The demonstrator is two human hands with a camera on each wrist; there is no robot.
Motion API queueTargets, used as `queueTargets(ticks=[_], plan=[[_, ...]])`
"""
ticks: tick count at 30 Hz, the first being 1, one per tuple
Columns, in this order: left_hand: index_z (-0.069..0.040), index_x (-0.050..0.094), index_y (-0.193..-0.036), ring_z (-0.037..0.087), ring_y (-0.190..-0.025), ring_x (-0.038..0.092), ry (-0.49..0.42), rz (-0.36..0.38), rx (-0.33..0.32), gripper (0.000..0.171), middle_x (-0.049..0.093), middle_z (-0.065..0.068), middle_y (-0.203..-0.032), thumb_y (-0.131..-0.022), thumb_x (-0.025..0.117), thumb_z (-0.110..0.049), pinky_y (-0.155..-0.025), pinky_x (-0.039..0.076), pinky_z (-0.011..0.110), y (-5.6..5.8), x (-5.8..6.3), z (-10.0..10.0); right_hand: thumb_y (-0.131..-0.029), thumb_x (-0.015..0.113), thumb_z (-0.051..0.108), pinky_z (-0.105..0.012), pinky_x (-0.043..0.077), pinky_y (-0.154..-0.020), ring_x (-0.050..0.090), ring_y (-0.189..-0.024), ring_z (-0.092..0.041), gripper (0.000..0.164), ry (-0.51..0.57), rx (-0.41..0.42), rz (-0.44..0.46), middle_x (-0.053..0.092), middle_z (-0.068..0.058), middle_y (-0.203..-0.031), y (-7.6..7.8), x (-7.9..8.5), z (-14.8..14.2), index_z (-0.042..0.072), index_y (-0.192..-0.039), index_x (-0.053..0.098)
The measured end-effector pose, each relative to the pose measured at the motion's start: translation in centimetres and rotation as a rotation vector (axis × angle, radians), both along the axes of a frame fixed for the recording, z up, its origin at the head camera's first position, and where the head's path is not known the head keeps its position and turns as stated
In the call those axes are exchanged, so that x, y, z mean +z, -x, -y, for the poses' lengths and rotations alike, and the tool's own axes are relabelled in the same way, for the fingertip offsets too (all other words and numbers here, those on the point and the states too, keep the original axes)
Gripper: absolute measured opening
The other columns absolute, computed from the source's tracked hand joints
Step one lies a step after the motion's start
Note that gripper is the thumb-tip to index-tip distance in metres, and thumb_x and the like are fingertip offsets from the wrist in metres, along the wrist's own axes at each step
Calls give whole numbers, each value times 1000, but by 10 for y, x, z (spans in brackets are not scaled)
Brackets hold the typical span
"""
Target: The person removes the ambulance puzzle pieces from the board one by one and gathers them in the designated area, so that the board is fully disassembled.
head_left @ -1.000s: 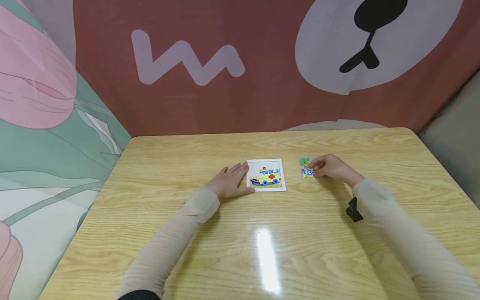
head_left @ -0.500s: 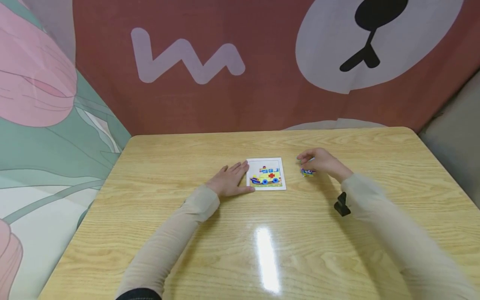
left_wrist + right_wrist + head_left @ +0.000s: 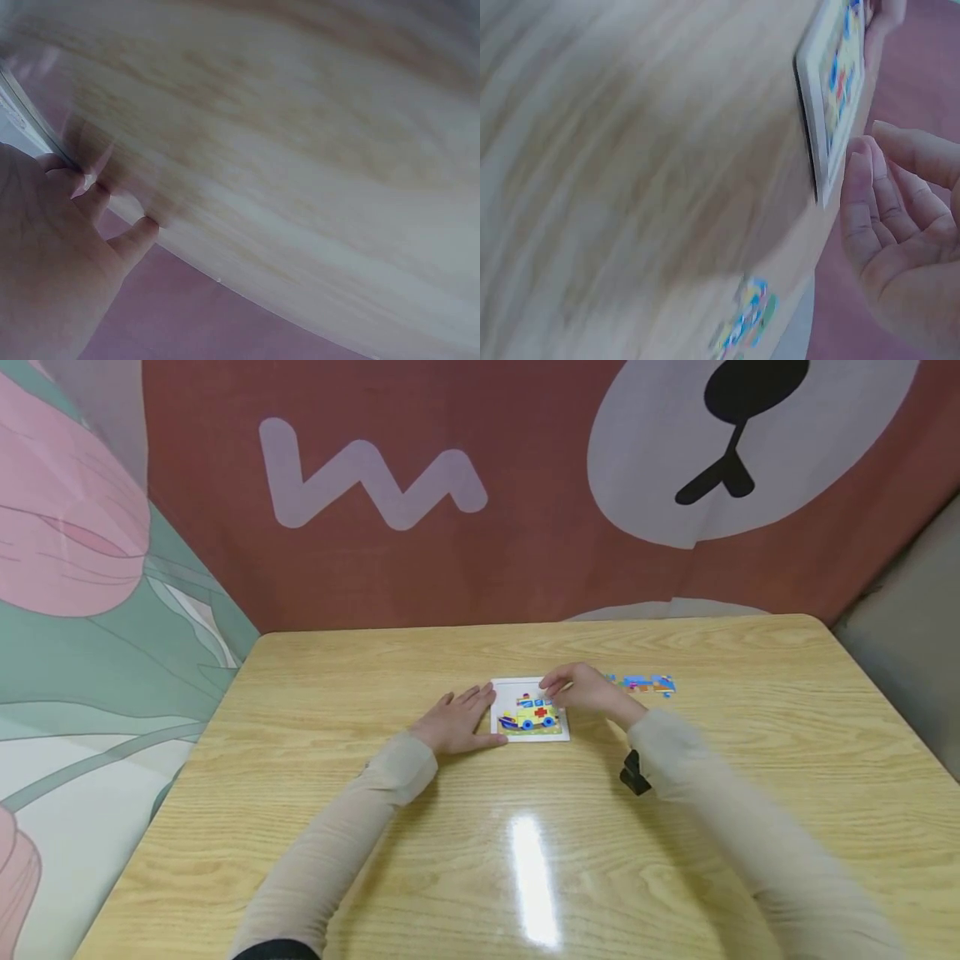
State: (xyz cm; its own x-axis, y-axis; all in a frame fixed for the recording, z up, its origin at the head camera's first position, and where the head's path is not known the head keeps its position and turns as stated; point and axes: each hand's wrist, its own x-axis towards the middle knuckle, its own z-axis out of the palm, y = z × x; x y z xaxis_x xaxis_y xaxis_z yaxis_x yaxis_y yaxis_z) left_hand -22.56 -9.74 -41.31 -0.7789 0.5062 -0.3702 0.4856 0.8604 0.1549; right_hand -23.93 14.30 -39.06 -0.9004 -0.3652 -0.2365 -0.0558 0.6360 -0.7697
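Note:
A white-framed jigsaw puzzle (image 3: 530, 737) lies flat on the table, its picture showing a yellow ambulance with a red cross. My left hand (image 3: 453, 724) is spread along the frame's left side, fingertips and thumb touching its edge. Over the frame's upper right corner, my right hand (image 3: 588, 693) has thumb and fingers pinched together on a small puzzle piece, which the fingers almost fully hide. In the right wrist view the pinched fingertips (image 3: 861, 161) are beside the frame's border. Loose puzzle pieces (image 3: 648, 684) lie right of the frame, partly covered by the right hand.
The wooden table (image 3: 360, 660) extends around the puzzle on every side. A wall with a printed animal face (image 3: 540, 560) stands behind its far edge. A strip of light (image 3: 534, 885) reflects off the tabletop near me.
My right hand moved from the loose pieces leftward to the puzzle's upper right corner, uncovering several blue and orange pieces. The left hand stayed on the frame.

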Motion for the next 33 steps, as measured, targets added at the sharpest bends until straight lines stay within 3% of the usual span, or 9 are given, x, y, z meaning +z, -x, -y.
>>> queueTargets(ticks=[12, 21, 26, 33], plan=[[-16, 7, -155, 17, -151, 6, -17, 9, -3, 89, 1, -3, -163, -91, 38, -68, -123, 12, 50, -1, 1, 1, -85, 61, -3, -44, 50, -99, 55, -119, -35, 33, -37, 19, 34, 62, -19, -125, -6, -5, 25, -1, -118, 62], [-15, 8, -155, 18, -151, 7, -15, 3, -10, 89, 2, -3, -163, -91, 39, -68, -122, 12, 50, 0, 1, 2, -81, 62, -5, -37, 54, -87, 60, -105, -31, 37, -98, 78, -7, 64, -19, -121, -5, -9, 30, 0, -118, 64], [-15, 8, -155, 18, -151, 7, -15, 0, -17, 89, 1, -3, -163, -91, 38, -68, -122, 13, 50, 0, 0, 2, -82, 62, -6, -40, 50, -92, 54, -111, -32, 42, -103, 109, -17, 59, -21, -123, -4, -10, 29, 0, -124, 61], [-15, 7, -155, 18, -151, 7, -19, 6, -17, 88, 1, -3, -163, -91, 38, -68, -122, 12, 50, 0, 0, 2, -81, 62, -8, -37, 48, -88, 51, -105, -29, 48, -101, 117, -43, 54, -21, -117, -5, -9, 30, -1, -128, 58]])
